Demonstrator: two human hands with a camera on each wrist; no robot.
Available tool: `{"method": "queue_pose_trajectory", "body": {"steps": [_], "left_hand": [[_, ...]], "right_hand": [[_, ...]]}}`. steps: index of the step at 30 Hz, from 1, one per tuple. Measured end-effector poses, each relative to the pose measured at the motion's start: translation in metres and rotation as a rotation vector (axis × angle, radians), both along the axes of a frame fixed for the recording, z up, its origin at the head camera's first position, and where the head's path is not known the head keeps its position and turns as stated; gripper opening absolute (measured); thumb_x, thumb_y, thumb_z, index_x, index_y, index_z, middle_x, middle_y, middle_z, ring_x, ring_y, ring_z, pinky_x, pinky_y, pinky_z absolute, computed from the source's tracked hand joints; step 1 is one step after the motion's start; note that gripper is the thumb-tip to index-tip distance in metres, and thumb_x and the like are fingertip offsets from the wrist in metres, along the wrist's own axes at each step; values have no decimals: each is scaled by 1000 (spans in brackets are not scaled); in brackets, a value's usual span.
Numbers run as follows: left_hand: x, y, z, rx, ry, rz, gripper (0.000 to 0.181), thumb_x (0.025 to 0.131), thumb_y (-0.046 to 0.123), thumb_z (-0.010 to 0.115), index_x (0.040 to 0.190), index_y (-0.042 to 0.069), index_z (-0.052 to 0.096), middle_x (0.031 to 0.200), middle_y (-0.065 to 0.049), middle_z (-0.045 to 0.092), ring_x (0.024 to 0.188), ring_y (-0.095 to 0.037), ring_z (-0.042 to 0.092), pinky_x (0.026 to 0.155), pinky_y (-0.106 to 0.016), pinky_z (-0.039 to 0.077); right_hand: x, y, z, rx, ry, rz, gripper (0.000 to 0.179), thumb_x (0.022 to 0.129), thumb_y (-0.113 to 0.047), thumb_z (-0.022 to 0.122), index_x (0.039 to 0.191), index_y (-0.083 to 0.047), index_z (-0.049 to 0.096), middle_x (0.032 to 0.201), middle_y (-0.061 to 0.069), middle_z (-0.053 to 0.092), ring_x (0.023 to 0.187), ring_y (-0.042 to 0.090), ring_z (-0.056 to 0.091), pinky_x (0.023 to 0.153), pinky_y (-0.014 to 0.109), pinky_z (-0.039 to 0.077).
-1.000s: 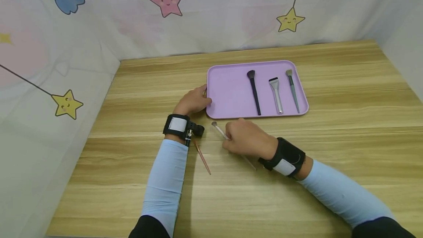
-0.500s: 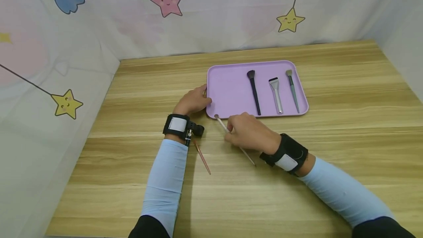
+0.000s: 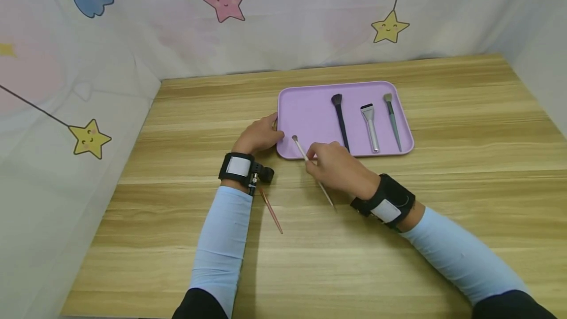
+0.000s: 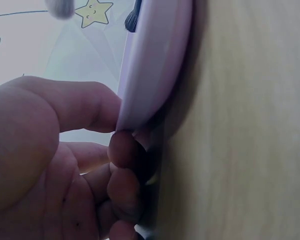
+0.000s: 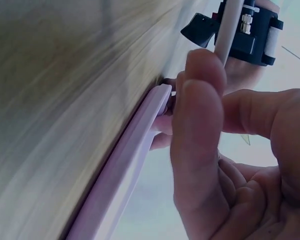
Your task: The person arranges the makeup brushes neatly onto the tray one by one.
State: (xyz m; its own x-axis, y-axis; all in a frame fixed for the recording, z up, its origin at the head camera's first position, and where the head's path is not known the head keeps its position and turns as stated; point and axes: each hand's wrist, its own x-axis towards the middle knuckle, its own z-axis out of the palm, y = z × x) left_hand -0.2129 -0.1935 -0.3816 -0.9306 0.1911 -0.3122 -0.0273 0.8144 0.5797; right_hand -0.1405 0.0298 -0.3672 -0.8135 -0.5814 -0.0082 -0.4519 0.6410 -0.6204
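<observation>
Right hand point(image 3: 338, 165) closed to a pinch, the person holds a pale brush point(image 3: 300, 149) between thumb and fingertips, gripping it partway along its handle. From the hand, the bristle end reaches away from the person and leftward, appearing over the front left corner of a lilac tray point(image 3: 305, 112); the thin tail of the handle slants out on the near side, above the worktop point(image 3: 354, 270). In the left wrist view, a blurred bristle tip shows apart from the tray's rim.

The left hand point(image 3: 258, 135) is curled on the tray's left edge, thumb at the rim and fingers bent against the outside near the bottom, just beside the pale brush's bristles. Inside the tray, well to the right of that hand, a black brush point(image 3: 341, 121), a silver flat-headed brush point(image 3: 369, 127) and a green brush point(image 3: 393, 122) lie apart, bristles toward the far side. A pink brush point(image 3: 271, 211) lies on the worktop near the left wrist, held by neither hand.
</observation>
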Motion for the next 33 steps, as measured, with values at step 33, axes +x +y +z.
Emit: {"method": "queue_pose_trajectory", "body": {"steps": [33], "left_hand": [[-1,1,-1,-19,8,2,73,94,24,52,161,6,26,152,-13,44,117,-30,47,99,-41,38]], "right_hand": [[-10,7,-4,-54,-42,-6,24,99,-11,61,113,8,66,57,-3,60,44,10,55,44,28,43]]}}
